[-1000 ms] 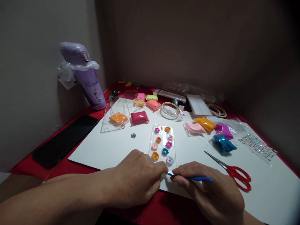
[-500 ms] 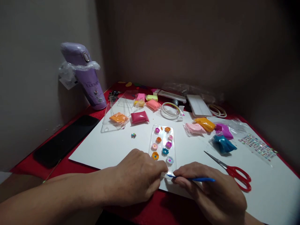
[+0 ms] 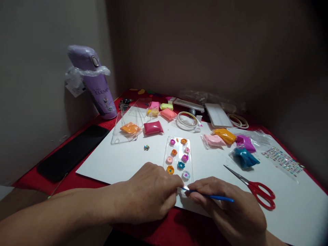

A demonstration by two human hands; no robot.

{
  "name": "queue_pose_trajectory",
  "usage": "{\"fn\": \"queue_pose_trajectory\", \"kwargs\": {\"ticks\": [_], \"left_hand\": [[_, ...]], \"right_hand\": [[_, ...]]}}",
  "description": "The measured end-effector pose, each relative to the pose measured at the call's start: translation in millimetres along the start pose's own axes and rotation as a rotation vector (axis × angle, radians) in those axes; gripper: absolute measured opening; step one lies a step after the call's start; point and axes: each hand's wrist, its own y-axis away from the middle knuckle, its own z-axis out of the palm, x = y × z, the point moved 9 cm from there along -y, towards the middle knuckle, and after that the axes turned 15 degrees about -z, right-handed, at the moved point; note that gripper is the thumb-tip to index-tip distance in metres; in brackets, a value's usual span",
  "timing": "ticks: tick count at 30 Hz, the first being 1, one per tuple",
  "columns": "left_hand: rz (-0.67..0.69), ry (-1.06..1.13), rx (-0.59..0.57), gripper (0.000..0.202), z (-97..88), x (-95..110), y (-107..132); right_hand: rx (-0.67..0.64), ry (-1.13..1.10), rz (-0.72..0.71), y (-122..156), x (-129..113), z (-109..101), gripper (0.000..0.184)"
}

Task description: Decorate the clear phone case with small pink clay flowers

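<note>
My right hand (image 3: pixel 225 205) pinches a thin blue modelling tool (image 3: pixel 217 197), its tip pointing left toward my other hand's fingertips. My left hand (image 3: pixel 153 193) is closed at the near end of a clear plastic panel (image 3: pixel 167 147); what its fingers hold, if anything, is hidden. Small clay flowers in several colours stand on the panel in two rough columns, among them a teal flower (image 3: pixel 181 165), an orange-yellow flower (image 3: pixel 170 169) and a pale blue flower with a pink centre (image 3: pixel 186 174). The panel's near end is partly covered by my hands.
Red-handled scissors (image 3: pixel 261 194) lie at the right on the white board (image 3: pixel 123 164). Wrapped clay packs, such as a crimson pack (image 3: pixel 153 127) and a teal pack (image 3: pixel 244 158), surround the panel. A gem sheet (image 3: pixel 283 160), tape roll (image 3: pixel 187 121), black phone (image 3: pixel 74 152) and purple bottle (image 3: pixel 96 85) stand farther out.
My right hand has shifted slightly left, bringing the blue tool's tip up against my left fingertips. My left hand stays nearly where it was.
</note>
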Motion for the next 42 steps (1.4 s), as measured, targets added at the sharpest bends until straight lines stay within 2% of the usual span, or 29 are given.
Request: {"fn": "queue_pose_trajectory", "kwargs": {"ticks": [7,16,21,25,31,42], "left_hand": [[-0.001,0.019,-0.012,0.025,-1.1,0,0],[-0.007,0.013,-0.014,0.021,-0.2,-1,1],[-0.008,0.003,-0.028,0.021,-0.1,-1,0],[-0.017,0.004,-0.025,0.026,-0.1,-2,-1],[-0.012,0.007,0.009,0.027,-0.9,-2,0],[0.010,-0.024,0.017,0.025,1.2,-1,0]], "right_hand": [[0.029,-0.028,-0.041,4,-3,-2,0.016],[-0.017,0.003,-0.078,-4,-9,2,0.006],[-0.028,0.042,-0.077,-2,-8,3,0.009],[0.021,-0.043,-0.025,5,-3,-3,0.016],[0.034,-0.029,0.091,14,10,-4,0.018],[0.022,0.003,0.066,6,8,-1,0.018]]}}
